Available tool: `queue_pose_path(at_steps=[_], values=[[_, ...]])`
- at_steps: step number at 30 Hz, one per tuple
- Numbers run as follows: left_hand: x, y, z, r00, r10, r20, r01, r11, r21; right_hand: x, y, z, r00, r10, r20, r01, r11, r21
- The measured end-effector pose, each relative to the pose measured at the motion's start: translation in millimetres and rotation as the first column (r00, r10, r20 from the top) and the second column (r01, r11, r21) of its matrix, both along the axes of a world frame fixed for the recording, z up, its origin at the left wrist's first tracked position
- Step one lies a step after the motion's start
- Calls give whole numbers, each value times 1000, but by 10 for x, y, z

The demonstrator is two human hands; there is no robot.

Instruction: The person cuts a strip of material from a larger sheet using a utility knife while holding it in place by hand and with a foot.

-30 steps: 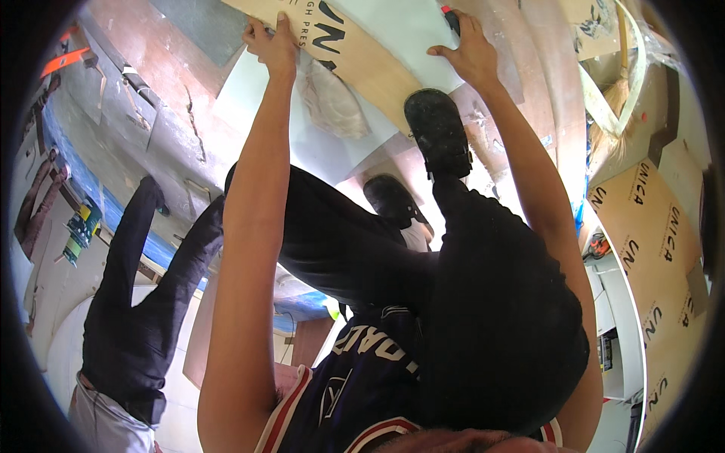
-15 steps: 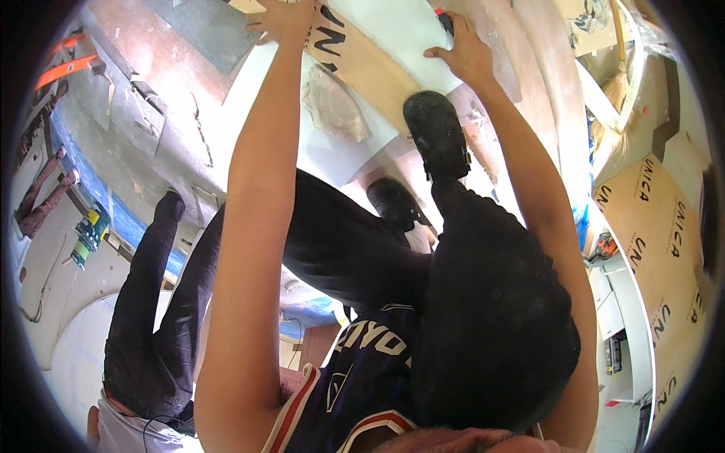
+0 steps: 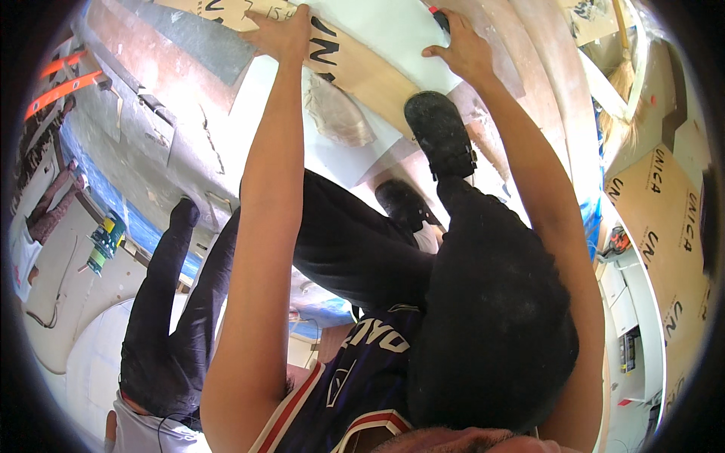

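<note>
two bare hands reach to the top of my head view. the left hand (image 3: pixel 283 34) is over the brown strip (image 3: pixel 370 69), its grip wide, fingers spread and thumb apart. the right hand (image 3: pixel 467 51) is beside a black tool (image 3: pixel 442 20) with a red end; the fingers are against it and the thumb stands away, so i cannot tell whether that grip is closed on it. the strip slants from upper left down to the front shoe (image 3: pixel 438 128), over a white sheet (image 3: pixel 396 26); whether the shoe presses on it, i cannot make out. just below the strip i see a pale crumpled wrap (image 3: pixel 336 113). off to the right is a broom (image 3: pixel 622 84); at lower left, another person's dark trousers (image 3: pixel 170 351).
</note>
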State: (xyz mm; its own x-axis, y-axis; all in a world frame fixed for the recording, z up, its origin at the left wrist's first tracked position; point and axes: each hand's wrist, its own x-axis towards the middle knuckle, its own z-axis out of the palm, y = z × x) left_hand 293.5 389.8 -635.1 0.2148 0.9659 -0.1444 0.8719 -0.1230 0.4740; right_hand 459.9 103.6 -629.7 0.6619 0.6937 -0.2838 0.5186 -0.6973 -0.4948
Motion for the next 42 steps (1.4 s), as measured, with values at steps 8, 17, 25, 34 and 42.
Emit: queue_pose_path(at_steps=[8, 17, 25, 34, 42], values=[[1, 57, 43, 998, 5, -68, -5, 1000, -4, 16, 41, 132, 999, -6, -46, 6, 1000, 1], [-10, 77, 4, 1000, 6, -29, -7, 1000, -14, 34, 55, 178, 998, -4, -62, 2, 999, -34], [12, 53, 34, 996, 11, -91, -12, 1000, -5, 50, 32, 159, 996, -11, -90, 8, 999, -32], [4, 57, 52, 994, -1, -112, 1, 1000, 2, 46, 13, -6, 999, -21, -32, 21, 1000, -1], [-76, 114, -32, 989, -43, -144, 52, 997, 58, 35, 31, -22, 999, -24, -30, 24, 1000, 20]])
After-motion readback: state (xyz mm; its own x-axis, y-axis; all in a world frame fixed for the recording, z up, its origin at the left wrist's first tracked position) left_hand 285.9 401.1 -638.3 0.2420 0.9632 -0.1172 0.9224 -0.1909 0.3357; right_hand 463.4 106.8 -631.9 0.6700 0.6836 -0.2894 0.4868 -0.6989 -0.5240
